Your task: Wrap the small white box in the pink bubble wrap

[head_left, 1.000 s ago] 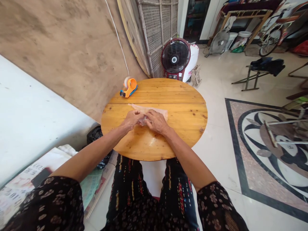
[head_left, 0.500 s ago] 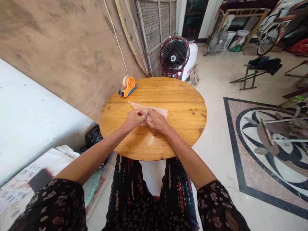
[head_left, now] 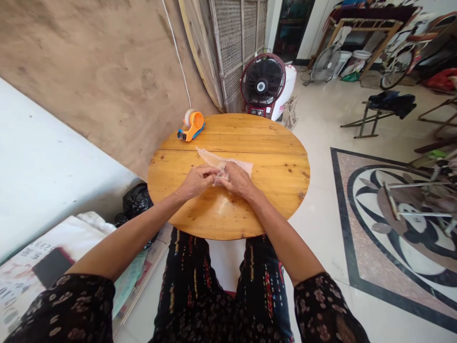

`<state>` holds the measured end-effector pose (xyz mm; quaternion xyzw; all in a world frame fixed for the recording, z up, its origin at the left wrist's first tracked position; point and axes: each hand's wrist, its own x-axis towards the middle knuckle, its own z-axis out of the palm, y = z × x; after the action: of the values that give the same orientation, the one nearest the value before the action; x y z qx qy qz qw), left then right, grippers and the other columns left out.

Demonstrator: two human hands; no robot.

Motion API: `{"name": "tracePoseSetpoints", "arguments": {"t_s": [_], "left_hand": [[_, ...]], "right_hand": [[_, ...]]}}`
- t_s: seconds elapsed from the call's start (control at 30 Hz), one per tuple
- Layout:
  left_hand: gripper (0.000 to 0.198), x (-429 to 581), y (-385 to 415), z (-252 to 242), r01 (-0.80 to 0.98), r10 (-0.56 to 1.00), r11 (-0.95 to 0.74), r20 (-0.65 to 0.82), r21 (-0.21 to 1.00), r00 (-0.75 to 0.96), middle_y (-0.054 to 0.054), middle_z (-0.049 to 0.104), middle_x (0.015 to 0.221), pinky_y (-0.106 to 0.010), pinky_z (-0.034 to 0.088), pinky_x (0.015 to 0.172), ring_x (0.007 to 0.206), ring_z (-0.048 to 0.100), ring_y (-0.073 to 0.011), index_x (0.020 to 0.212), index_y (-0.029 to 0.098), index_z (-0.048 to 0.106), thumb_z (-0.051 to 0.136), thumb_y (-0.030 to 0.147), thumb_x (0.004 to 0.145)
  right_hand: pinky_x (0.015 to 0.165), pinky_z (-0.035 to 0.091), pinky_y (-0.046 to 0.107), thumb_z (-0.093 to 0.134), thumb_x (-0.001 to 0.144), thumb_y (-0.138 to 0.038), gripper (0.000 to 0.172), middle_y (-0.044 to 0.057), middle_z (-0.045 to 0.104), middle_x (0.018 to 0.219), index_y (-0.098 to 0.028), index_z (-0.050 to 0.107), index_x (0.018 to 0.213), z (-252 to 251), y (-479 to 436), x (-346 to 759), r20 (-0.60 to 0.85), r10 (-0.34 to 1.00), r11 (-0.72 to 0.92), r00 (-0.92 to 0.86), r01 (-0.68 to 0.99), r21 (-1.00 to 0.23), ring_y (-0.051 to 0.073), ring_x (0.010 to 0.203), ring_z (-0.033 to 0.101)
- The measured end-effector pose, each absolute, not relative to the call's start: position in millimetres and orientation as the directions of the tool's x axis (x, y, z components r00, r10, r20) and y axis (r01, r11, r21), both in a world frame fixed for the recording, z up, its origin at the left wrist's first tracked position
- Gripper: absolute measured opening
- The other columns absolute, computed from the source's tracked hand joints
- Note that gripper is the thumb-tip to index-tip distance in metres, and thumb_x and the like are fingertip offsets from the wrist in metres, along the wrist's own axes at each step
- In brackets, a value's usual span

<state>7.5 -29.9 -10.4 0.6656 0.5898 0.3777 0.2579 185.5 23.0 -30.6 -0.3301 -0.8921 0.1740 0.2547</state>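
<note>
Bench taken as the dial, twelve at the far edge. A thin, translucent, pale pinkish plastic film (head_left: pixel 213 158) is laid near the centre of the round, yellow-brown wooden bench (head_left: pixel 276 178); whether it is a sheet or a bag cannot be told. Its near part is bunched between the hands, one loose corner pointed toward eleven o'clock, another toward two. By the bare right hand (head_left: pixel 237 179), reached in between four and five, the bunch is grasped, fingers curled over it, thumb on the near side. The bare left hand (head_left: pixel 199 181), reached in from eight, is held at the bunch's nine o'clock edge, index finger and thumb brought close; whether film is pinched between them cannot be told. An orange-and-blue plastic tape dispenser (head_left: pixel 190 132) is seen near the rim at eleven, well apart from both hands. Beyond the rim, between twelve and one: a dark-red fan with round black grille (head_left: pixel 262 85).
</note>
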Motion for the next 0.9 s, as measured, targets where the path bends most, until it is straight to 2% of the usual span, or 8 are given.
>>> {"name": "tracePoseSetpoints", "arguments": {"t_s": [0.17,0.3,0.4,0.57,0.73,0.8,0.9], "left_hand": [[0.022,11.1,-27.7,-25.6,0.708,0.905,-0.359,0.412,0.608,0.104,-0.006,0.068,0.092,-0.028,0.051,0.076,0.085,0.062,-0.0165,0.089,0.018,0.074,0.053,0.022,0.082],[0.023,9.7,-26.5,-34.6,0.752,0.794,-0.51,0.564,0.418,0.225,-0.008,0.066,0.091,-0.032,0.049,0.08,0.088,0.06,-0.018,0.092,0.017,0.072,0.05,0.02,0.088],[0.022,6.9,-26.4,-36.9,0.745,0.727,-0.583,0.618,0.324,0.299,-0.009,0.066,0.096,-0.034,0.049,0.083,0.091,0.059,-0.0189,0.096,0.017,0.07,0.049,0.017,0.09],[0.02,4.9,-25.9,-37.6,0.7,0.64,-0.667,0.677,0.255,0.364,-0.011,0.068,0.099,-0.037,0.05,0.085,0.095,0.06,-0.0198,0.098,0.016,0.067,0.05,0.013,0.089],[0.022,2.4,-24.3,-40.7,0.645,0.613,-0.714,0.688,0.272,0.389,-0.011,0.069,0.103,-0.04,0.051,0.09,0.102,0.06,-0.0211,0.103,0.017,0.067,0.052,0.011,0.088],[0.024,0.2,-23.4,-42.0,0.626,0.605,-0.732,0.681,0.27,0.413,-0.011,0.069,0.105,-0.042,0.051,0.092,0.105,0.06,-0.0216,0.105,0.018,0.066,0.051,0.011,0.088],[0.027,-3.0,-22.2,-44.0,0.605,0.595,-0.75,0.672,0.267,0.441,-0.011,0.069,0.108,-0.043,0.051,0.094,0.107,0.059,-0.0222,0.108,0.018,0.065,0.051,0.01,0.087]], "right_hand": [[0.085,0.045,0.037,0.056,0.083,-0.033,0.033,0.011,0.062,0.109,-0.018,0.054,0.112,-27.7,26.2,188.8,0.303,0.691,0.704,-0.657,0.514,-0.49,0.026,0.1,0.056],[0.091,0.044,0.038,0.059,0.08,-0.029,0.042,0.013,0.061,0.117,-0.017,0.052,0.12,-27.6,29.7,190.1,0.315,0.672,0.712,-0.67,0.467,-0.524,0.027,0.108,0.055],[0.093,0.044,0.04,0.059,0.079,-0.028,0.044,0.012,0.061,0.119,-0.018,0.051,0.121,-27.5,31.1,191.3,0.3,0.683,0.692,-0.666,0.461,-0.555,0.027,0.109,0.055],[0.094,0.043,0.04,0.061,0.078,-0.031,0.042,0.012,0.06,0.122,-0.019,0.054,0.117,-25.5,33.4,192.4,0.289,0.68,0.681,-0.673,0.434,-0.59,0.027,0.113,0.054],[0.094,0.044,0.042,0.061,0.078,-0.031,0.038,0.011,0.063,0.115,-0.018,0.056,0.114,-24.5,35.1,192.5,0.274,0.678,0.676,-0.682,0.433,-0.596,0.027,0.108,0.056],[0.096,0.043,0.043,0.062,0.078,-0.03,0.043,0.011,0.063,0.117,-0.018,0.056,0.118,-24.8,35.7,193.1,0.28,0.674,0.679,-0.683,0.424,-0.6,0.027,0.109,0.056],[0.101,0.04,0.044,0.063,0.077,-0.03,0.059,0.012,0.06,0.126,-0.019,0.048,0.133,-25.0,36.6,193.8,0.31,0.659,0.693,-0.685,0.391,-0.606,0.027,0.117,0.054]]}}
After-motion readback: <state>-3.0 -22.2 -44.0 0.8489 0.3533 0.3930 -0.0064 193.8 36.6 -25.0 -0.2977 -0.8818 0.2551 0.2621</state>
